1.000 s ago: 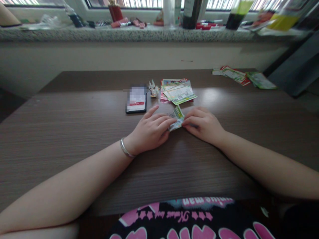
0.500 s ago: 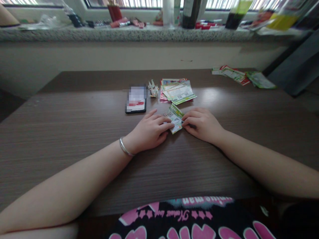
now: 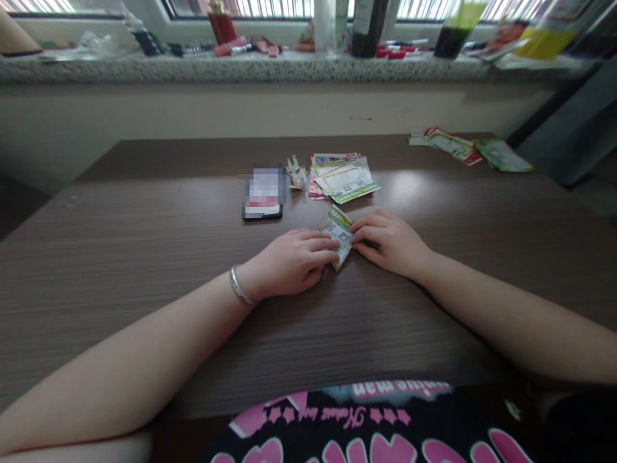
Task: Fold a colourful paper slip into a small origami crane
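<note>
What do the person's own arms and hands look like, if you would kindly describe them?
Both the left hand and the right hand are without gloves, and no sleeves show on the forearms. A plain, rounded silver-coloured bangle circles the left wrist; nothing shows on the right wrist. No cables or markings are visible.

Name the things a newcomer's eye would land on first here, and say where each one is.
Probably first the small printed paper near the picture's centre, with the left hand laid on it and the right hand at its right edge. Next, likely the bold pink print on dark cloth along the bottom. Then perhaps the loose pile of colourful papers, just beyond the hands.
</note>
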Demonstrator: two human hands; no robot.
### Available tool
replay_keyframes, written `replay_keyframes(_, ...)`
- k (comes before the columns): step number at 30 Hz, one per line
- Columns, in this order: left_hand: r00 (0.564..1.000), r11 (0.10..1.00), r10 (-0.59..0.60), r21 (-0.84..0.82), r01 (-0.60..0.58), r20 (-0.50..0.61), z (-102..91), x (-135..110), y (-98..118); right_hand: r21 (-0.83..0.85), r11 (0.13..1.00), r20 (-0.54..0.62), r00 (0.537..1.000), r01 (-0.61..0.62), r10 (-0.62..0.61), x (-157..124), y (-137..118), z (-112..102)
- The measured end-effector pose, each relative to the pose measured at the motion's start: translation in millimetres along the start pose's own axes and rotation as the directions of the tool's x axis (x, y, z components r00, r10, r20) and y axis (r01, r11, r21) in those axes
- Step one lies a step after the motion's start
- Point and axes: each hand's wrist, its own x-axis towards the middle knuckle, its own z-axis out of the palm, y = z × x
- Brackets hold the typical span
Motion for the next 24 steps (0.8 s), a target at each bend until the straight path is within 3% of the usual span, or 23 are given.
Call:
replay_keyframes(6, 0.999, 1.000, 0.012, -0.018, -0.011, 0.039, -0.8, -0.2, -0.9, 0.048, 0.998, -0.031, 0.999, -0.035, 0.036, 0.5, 0.1, 3.5)
replay_keyframes(12, 0.996, 1.000, 0.001, -0.003, -0.001, 0.087, -2.9, 1.5, 0.9, 0.112, 0.982, -0.095, 0.982, -0.151, 0.162, 2.7, -2.1, 7.0)
replay_keyframes(24, 0.997, 0.998, 0.006, -0.063, -0.001, 0.077, -2.4, 0.6, 0.8, 0.167, 0.945, -0.175, 0.935, -0.279, 0.307, 4.5, 4.1, 8.9)
